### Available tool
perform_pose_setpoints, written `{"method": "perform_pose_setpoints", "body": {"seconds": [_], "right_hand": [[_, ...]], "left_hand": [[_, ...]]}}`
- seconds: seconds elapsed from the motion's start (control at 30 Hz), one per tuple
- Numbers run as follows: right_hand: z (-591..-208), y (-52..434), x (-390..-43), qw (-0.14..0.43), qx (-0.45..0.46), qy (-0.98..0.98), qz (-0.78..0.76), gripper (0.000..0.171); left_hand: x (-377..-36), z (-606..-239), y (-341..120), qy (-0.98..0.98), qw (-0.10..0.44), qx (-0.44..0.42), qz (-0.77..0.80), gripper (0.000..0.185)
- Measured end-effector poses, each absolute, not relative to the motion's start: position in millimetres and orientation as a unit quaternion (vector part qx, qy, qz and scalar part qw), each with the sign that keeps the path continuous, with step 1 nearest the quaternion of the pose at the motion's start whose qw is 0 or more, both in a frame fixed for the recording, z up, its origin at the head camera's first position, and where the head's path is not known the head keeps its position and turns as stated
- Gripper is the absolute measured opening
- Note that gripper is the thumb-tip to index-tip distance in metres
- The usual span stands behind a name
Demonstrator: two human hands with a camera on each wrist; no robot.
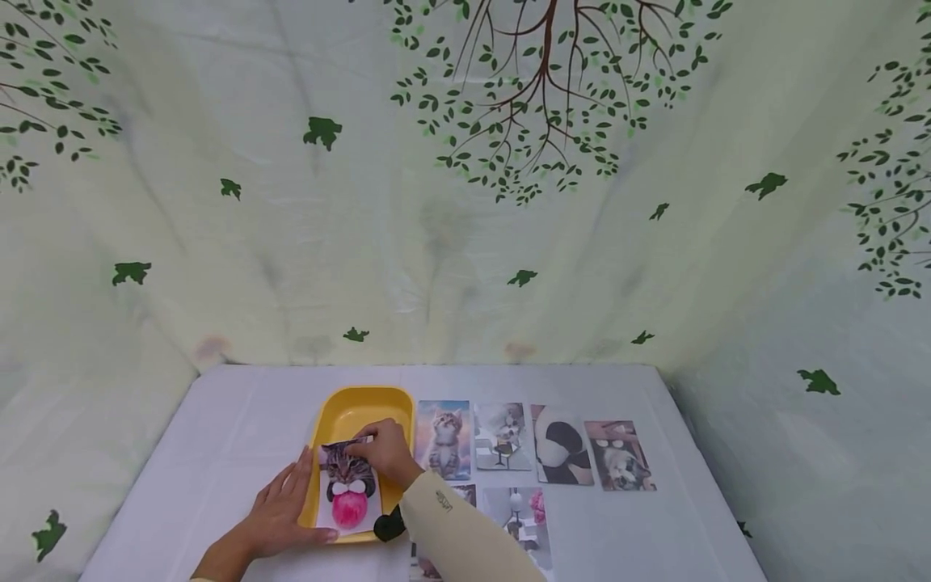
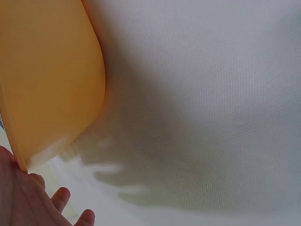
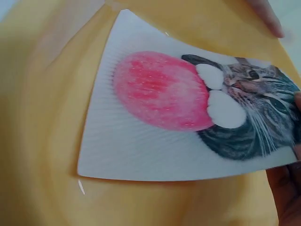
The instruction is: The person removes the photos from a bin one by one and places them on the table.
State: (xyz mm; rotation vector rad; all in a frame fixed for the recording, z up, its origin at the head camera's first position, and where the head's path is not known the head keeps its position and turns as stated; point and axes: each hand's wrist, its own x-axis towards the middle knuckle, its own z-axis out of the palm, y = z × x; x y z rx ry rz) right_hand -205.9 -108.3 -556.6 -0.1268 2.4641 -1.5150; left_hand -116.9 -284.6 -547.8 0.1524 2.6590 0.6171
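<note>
A yellow tray (image 1: 342, 408) sits on the white table (image 1: 240, 428). Over it lies a picture card (image 1: 347, 493) showing a tabby cat with a pink ball. My right hand (image 1: 378, 449) pinches the card's far end; in the right wrist view the card (image 3: 155, 117) bows slightly above the tray (image 3: 42, 141), with my fingers (image 3: 286, 188) on its cat end. My left hand (image 1: 289, 495) lies flat against the tray's left side, fingers straight and thumb by the card's near corner. The left wrist view shows the tray's outer wall (image 2: 47, 75) and my fingertips (image 2: 61, 195).
Several picture cards lie in a row right of the tray, from a kitten card (image 1: 444, 440) to a cat card (image 1: 620, 457). Another card (image 1: 518, 517) lies nearer me. A leaf-printed cloth (image 1: 465, 202) closes off the back and sides.
</note>
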Motion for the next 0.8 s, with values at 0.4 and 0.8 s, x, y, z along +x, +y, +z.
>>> {"method": "perform_pose_setpoints", "body": {"seconds": [0.4,0.8], "right_hand": [[-543.0,-77.3,-200.3,0.056,-0.106,0.811,-0.572,0.007],[-537.5,-43.0,-212.3,0.031,-0.009,0.721,-0.693,0.015]], "left_hand": [[-117.1,-547.8,-283.0,0.958,0.177,0.077,0.211,0.14],[-117.0,-546.2,-281.9,0.954,0.174,0.083,0.229,0.135]]}}
